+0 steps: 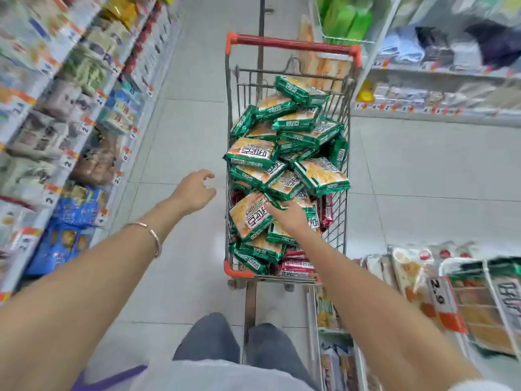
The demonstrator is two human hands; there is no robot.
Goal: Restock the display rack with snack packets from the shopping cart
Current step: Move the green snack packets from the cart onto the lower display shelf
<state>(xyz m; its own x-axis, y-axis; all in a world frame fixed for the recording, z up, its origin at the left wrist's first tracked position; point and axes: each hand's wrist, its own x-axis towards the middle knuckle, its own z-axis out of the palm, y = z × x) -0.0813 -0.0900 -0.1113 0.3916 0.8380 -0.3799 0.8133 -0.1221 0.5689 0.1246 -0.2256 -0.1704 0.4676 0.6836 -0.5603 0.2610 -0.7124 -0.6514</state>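
Right hand (290,218) is down in the shopping cart (337,218), at the near end, fingers laid against the edge of an orange-and-green snack packet (251,215). From this angle I can't tell whether it's grasping that packet or only touching it. Left hand (194,190) hangs over the floor just left of the cart, fingers loose, holding nothing.

Here's my worry: the pile of green packets (284,153) is heaped above the wire rim. The chosen packet has other packets lapping over its far edge. I reckon a sharp tug on it could drag those neighbours along. One big packet (321,176) juts over the right wall, and another (301,90) sits high at the far end. Either looks ready to go overboard onto the floor if the heap shifts.

The wrappers look glossy too, so a one-handed pinch at the edge could slip. The free left hand seems well placed to steady the pile or take a second packet.

The cart is on wheels, so any lean on the rim might roll it away down the aisle.

The display rack (311,320) sits near right, beside the price tag (439,300). The carry is short, but the swing across passes over the cart's near corner, and a packet could clip it. The red packets (298,263) underneath are buried, so digging for them would spill plenty.
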